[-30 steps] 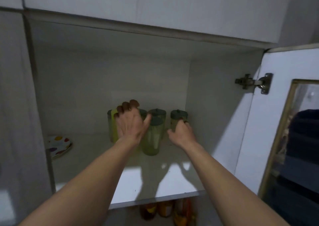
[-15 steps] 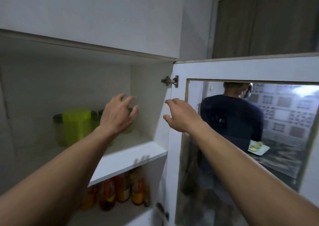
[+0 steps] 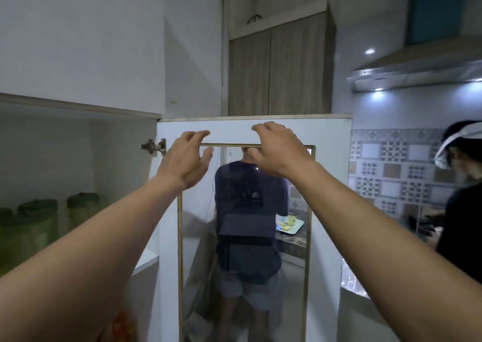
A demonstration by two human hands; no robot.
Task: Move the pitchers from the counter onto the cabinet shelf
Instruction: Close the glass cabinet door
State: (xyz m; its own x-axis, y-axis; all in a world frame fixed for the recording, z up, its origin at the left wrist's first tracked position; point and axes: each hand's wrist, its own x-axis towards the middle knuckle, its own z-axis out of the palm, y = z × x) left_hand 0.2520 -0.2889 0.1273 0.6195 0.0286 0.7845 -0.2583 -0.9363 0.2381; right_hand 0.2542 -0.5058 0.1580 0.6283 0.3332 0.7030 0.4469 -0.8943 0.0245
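Note:
Several green lidded pitchers [image 3: 39, 219] stand inside the open cabinet at the far left, on its white shelf [image 3: 146, 259]. Both my hands are raised in front of the open cabinet door [image 3: 328, 185], away from the pitchers. My left hand [image 3: 186, 159] has its fingers spread and curled, holding nothing. My right hand [image 3: 280, 150] is also empty, fingers curled near the top of the door's mirrored panel [image 3: 245, 237]. My forearms hide part of the shelf's front edge.
The door's mirror reflects a person in a dark shirt. A metal hinge [image 3: 154, 146] joins door to cabinet. Another person [image 3: 461, 185] stands at the right by the patterned tile wall [image 3: 391, 169], under a range hood [image 3: 417, 67]. Jars [image 3: 122, 323] sit on a lower shelf.
My view has swung right, from the shelf to the open door. Both hands left the pitchers, which stay on the shelf, and now hover in front of the door.

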